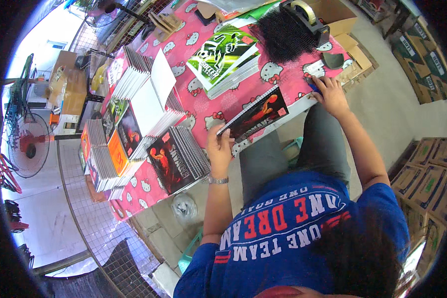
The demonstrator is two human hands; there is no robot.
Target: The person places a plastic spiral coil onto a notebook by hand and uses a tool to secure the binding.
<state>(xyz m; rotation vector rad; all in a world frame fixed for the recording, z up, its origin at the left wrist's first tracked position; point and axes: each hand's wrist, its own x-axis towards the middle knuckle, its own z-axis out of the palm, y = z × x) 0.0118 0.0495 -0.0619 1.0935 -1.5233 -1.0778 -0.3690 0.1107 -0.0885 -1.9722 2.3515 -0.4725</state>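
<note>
A black spiral-bound notebook (257, 119) with an orange-red figure on its cover lies tilted at the near edge of the table. Its left end is pinched in my left hand (219, 147), which has a metal watch at the wrist. Over at the table's right end, my right hand (331, 95) has its fingers on a small blue object (313, 88), mostly covered, whose kind I cannot make out. Just beyond that hand sits a dark green, curved piece (333, 60). Left of my left hand stands a stack of similar black notebooks (176, 159).
A pink tablecloth (203, 99) with white cat faces covers the table. Green-covered notebooks (226, 54) are piled centrally, with white-paged stacks (134, 74) at left. Black mesh (283, 32) lies beside a tape dispenser (308, 20). Cartons (427, 171) stand at right, a fan (30, 149) at left.
</note>
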